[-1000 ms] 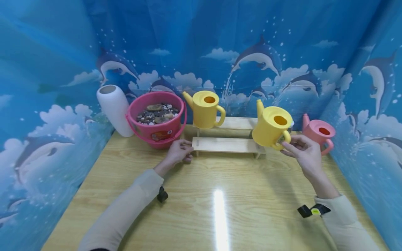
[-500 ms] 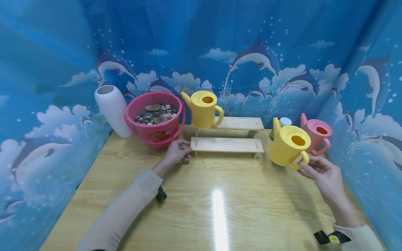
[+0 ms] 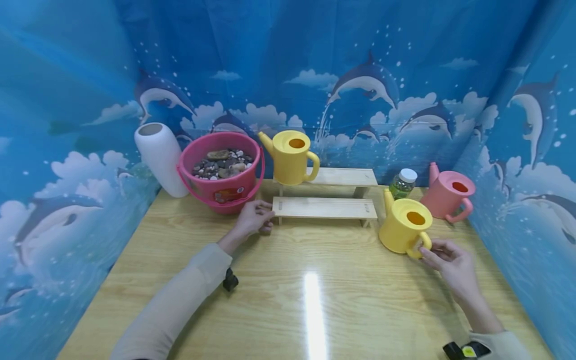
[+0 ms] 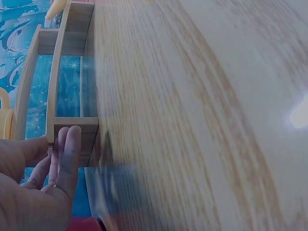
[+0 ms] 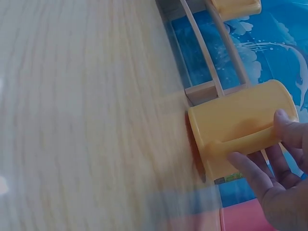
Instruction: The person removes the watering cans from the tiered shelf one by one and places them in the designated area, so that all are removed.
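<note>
In the head view, my right hand (image 3: 452, 267) holds the handle of a yellow watering can (image 3: 398, 232), low at the table's right side. The right wrist view shows thumb and fingers (image 5: 281, 118) at that handle. My left hand (image 3: 253, 219) pinches the left end of the lower board of a two-step wooden stand (image 3: 324, 207); in the left wrist view its thumb lies above the board and the fingers below. A second yellow watering can (image 3: 288, 162) stands at the left of the upper step.
A pink bucket of stones (image 3: 225, 187) and a white vase (image 3: 162, 160) stand at the back left. Behind the right-hand can are a small jar with a white lid (image 3: 402, 184) and a pink watering can (image 3: 447, 195). A dolphin-print curtain (image 3: 288, 75) encloses the table (image 3: 270, 300).
The right hand has carried the yellow watering can from above the stand's right end to the right, then down toward the table, uncovering the jar. The left hand stays at the stand.
</note>
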`<move>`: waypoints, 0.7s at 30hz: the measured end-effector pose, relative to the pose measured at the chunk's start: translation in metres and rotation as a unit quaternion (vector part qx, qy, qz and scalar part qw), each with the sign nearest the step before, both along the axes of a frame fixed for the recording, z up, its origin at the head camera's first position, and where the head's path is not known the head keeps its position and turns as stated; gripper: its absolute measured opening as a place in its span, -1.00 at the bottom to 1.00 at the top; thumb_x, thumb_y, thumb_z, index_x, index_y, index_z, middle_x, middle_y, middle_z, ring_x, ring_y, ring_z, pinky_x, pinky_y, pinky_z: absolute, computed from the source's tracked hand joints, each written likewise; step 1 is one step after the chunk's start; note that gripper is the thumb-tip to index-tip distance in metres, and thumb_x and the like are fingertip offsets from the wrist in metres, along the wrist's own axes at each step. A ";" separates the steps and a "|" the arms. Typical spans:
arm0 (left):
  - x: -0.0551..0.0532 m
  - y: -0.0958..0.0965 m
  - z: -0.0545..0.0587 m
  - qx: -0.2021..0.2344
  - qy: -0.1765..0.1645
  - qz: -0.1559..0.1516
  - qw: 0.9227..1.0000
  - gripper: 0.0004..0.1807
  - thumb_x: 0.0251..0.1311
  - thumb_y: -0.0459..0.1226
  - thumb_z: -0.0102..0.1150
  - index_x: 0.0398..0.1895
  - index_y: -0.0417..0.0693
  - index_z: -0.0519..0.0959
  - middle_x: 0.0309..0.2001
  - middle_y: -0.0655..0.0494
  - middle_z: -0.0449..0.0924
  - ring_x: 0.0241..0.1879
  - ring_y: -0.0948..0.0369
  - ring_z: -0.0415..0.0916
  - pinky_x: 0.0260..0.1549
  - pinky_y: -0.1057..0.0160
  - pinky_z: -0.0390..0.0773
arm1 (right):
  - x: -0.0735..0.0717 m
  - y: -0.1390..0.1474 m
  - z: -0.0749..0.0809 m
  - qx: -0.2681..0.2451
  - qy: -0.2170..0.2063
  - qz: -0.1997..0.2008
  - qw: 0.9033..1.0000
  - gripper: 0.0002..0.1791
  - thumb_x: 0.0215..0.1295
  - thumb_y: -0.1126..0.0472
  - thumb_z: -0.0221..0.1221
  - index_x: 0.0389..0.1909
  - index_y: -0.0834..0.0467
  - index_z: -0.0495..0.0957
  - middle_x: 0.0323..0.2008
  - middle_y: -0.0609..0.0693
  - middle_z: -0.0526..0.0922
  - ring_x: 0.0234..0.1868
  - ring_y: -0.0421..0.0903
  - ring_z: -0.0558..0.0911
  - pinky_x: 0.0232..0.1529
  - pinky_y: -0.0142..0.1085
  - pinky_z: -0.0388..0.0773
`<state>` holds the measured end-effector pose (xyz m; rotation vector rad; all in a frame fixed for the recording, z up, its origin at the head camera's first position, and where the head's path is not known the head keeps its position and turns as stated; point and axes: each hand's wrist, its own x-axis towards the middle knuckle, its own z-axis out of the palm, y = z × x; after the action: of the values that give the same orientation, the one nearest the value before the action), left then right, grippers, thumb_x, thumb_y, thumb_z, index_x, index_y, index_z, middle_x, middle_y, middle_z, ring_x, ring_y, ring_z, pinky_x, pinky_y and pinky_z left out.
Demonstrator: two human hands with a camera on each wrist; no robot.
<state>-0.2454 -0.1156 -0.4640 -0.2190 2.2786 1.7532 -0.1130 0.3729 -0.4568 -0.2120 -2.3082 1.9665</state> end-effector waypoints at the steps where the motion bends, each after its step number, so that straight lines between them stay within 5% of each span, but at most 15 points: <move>1: 0.000 0.000 0.000 0.001 0.000 -0.001 1.000 -0.57 0.40 -0.35 0.31 0.29 -0.23 0.54 -0.16 -0.19 0.70 -0.44 0.21 0.69 -0.27 0.18 0.92 | 0.000 0.000 -0.001 0.005 -0.008 -0.004 1.000 -0.79 0.39 0.30 0.37 -0.01 0.22 0.68 -0.29 -0.31 0.81 -0.25 -0.36 0.80 -0.23 -0.41 0.87; 21: 0.002 0.000 0.004 0.002 0.000 -0.005 1.000 -0.57 0.41 -0.36 0.31 0.30 -0.24 0.54 -0.12 -0.23 0.70 -0.44 0.21 0.69 -0.27 0.19 0.92 | -0.007 -0.002 -0.007 0.001 -0.007 -0.004 1.000 -0.83 0.38 0.26 0.39 -0.06 0.07 0.69 -0.27 -0.36 0.78 -0.24 -0.38 0.79 -0.22 -0.48 0.85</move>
<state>-0.2434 -0.1155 -0.4603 -0.2073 2.2711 1.7534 -0.1200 0.3705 -0.4639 -0.2366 -2.3139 1.9663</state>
